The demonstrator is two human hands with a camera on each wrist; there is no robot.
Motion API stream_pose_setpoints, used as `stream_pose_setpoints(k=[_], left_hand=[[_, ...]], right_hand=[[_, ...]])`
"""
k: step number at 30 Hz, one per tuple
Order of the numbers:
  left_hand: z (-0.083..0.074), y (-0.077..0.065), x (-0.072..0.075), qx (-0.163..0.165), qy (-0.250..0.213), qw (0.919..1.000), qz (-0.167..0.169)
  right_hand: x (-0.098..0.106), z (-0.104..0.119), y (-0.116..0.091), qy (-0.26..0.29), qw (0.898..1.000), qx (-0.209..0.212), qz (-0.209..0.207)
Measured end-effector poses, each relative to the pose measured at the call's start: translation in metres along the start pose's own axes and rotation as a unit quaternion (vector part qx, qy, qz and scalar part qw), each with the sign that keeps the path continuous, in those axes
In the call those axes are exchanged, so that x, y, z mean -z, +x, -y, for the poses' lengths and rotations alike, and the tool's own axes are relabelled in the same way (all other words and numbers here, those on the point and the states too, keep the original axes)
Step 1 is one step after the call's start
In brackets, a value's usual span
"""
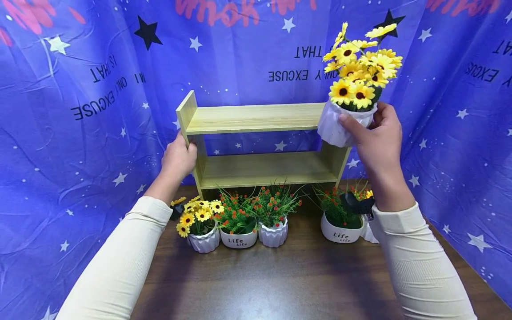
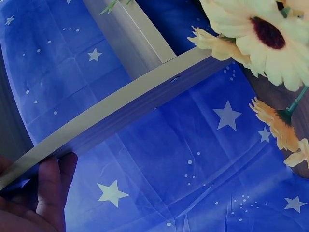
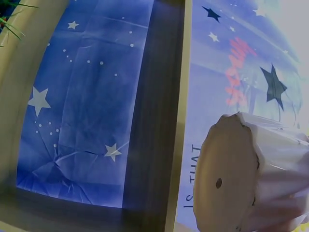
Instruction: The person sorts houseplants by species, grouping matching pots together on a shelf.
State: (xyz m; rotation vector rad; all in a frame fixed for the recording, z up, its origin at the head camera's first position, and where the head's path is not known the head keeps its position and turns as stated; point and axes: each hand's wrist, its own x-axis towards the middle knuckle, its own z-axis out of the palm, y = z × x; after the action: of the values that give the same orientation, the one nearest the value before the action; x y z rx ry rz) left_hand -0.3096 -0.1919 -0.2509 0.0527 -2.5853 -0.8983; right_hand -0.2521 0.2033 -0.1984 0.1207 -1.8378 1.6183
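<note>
We see the fingers of the left hand (image 1: 178, 155) curled round the left side panel of a pale, two-tier wooden shelf (image 1: 256, 118), whose boards stretch away to the right of those fingers. The thumb and fingers of the right hand (image 1: 382, 138) pinch a white fluted pot of yellow, dark-centred flowers (image 1: 354, 98); its blooms rise above these fingers, and its base is raised near the right end of the upper board. Below the left fingers, on a brown wood-grain surface (image 1: 260, 280), we find a smaller yellow-flowered plant in a white pot (image 1: 202, 226). Rightward of it stand a white rounded pot lettered "Life" (image 1: 238, 240) and a white ridged pot (image 1: 274, 233), both holding green, red-flowered plants. Below the right fingers we make out a second "Life" pot (image 1: 341, 231). Behind both hands hangs a blue star-printed curtain (image 1: 240, 44).
</note>
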Motion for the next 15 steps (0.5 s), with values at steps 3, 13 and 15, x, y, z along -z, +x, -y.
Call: stream_pose_setpoints(k=[3, 13, 15], left_hand=[[0.000, 0.000, -0.001, -0.001, 0.002, 1.0000, -0.001], [0.000, 0.000, -0.002, 0.001, 0.002, 1.0000, -0.004], [0.001, 0.000, -0.002, 0.002, 0.003, 1.0000, -0.006]], right_hand=[[-0.005, -0.001, 0.006, -0.022, 1.000, -0.001, 0.006], [-0.019, -0.007, 0.024, -0.099, 0.995, -0.020, 0.021], [-0.021, -0.006, 0.026, -0.110, 0.993, -0.018, 0.023]])
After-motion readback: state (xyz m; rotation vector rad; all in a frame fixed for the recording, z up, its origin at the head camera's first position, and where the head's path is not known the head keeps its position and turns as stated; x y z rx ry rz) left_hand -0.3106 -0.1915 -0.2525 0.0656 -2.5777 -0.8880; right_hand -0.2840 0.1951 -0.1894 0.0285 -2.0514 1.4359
